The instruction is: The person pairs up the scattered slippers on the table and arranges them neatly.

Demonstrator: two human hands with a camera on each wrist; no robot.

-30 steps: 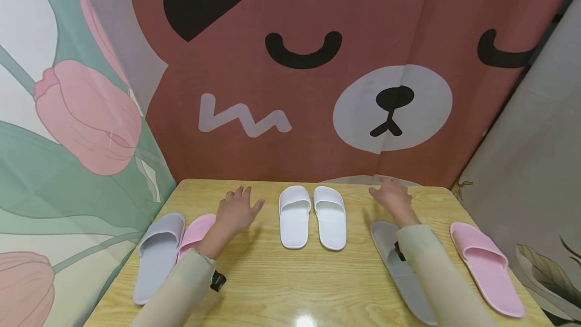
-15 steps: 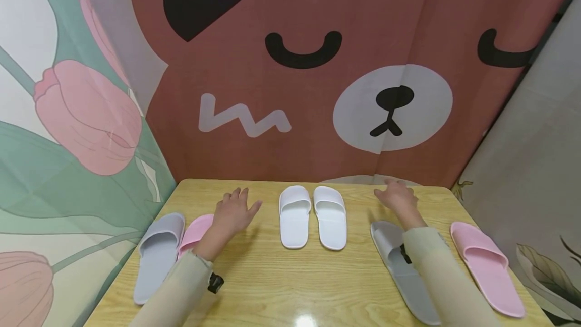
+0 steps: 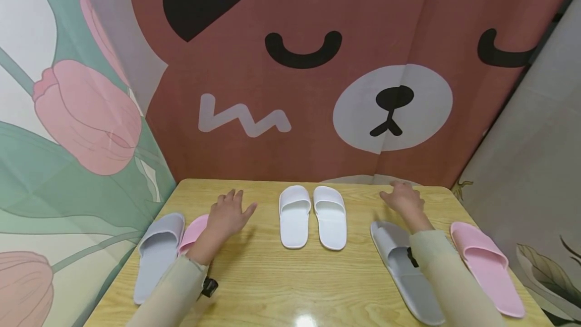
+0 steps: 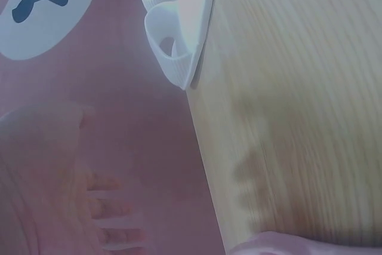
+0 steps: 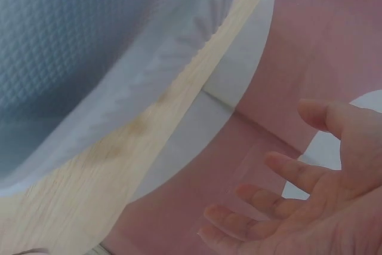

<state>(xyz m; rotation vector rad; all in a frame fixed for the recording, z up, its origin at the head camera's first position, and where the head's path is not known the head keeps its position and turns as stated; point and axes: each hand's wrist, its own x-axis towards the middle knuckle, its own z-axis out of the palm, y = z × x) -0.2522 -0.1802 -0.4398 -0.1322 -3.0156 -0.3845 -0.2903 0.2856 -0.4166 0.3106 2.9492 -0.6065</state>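
Observation:
A pair of white slippers [image 3: 312, 221] lies side by side at the back middle of the wooden table [image 3: 272, 286]. My left hand [image 3: 227, 216] hovers over the table left of the pair, fingers spread and holding nothing. Beneath that arm a pink slipper [image 3: 194, 231] is partly hidden, beside a grey slipper [image 3: 159, 261]. To the right, my right hand [image 3: 404, 202] hangs in the air beyond the toe of another grey slipper [image 3: 404, 266], which its sleeve partly covers. Its fingers are relaxed around nothing in the right wrist view. Another pink slipper [image 3: 487, 271] lies farther right.
A curtain with a brown bear print [image 3: 308, 155] hangs right behind the table's back edge. Flower-print cloth [image 3: 86, 115] closes off the left side, and a grey patterned cloth [image 3: 535, 165] the right.
Both hands have drifted apart: the left slightly left and nearer, the right slightly right and nearer. The slippers stay where they were.

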